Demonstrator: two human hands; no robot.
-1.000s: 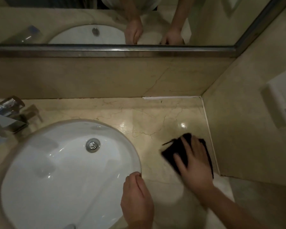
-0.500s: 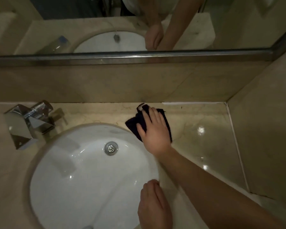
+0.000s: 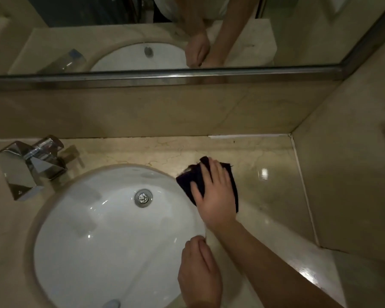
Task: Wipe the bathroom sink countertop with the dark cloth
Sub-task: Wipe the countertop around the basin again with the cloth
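A dark cloth [image 3: 190,180] lies flat on the beige marble countertop [image 3: 269,196], just right of the white oval sink basin [image 3: 102,230]. My right hand [image 3: 213,194] presses down on the cloth with fingers spread, covering most of it. My left hand [image 3: 200,272] rests as a loose fist on the counter at the basin's front right rim, holding nothing.
A chrome faucet [image 3: 29,167] stands at the back left of the basin. A chrome drain [image 3: 143,197] sits in the basin. The backsplash and a mirror [image 3: 142,41] rise behind; a side wall [image 3: 347,185] closes the counter on the right.
My right hand swept the cloth from the counter's front right to the back beside the basin, then drew it slightly nearer along the rim. The left hand stayed at the rim.
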